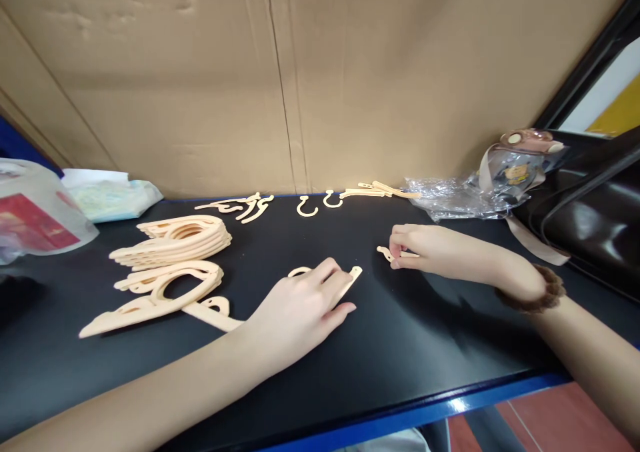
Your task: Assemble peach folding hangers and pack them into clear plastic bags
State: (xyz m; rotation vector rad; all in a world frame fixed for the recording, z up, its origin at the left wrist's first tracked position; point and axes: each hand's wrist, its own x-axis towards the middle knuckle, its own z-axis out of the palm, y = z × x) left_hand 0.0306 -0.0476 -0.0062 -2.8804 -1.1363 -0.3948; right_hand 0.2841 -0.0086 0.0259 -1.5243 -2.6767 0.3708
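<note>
Judging from how things lie, we could nudge the near stack of cream hanger parts (150,309) out of line, because a long part reaching from it disappears behind our left hand (303,309); whether they touch, we cannot tell. We might also lose the small cream piece (385,253) in our right hand (425,249): it is slim, and only the fingertips pinch it, just above or on the black table (310,385), so a loose hold would let it twist or drop. Our left hand lies palm down, fingers curled over a cream strip (356,274) whose end pokes out past them, thumb held apart; we cannot tell whether they grip it or merely press. Our right wrist bends, the forearm coming in from the right edge, the hand well apart from the left.
</note>
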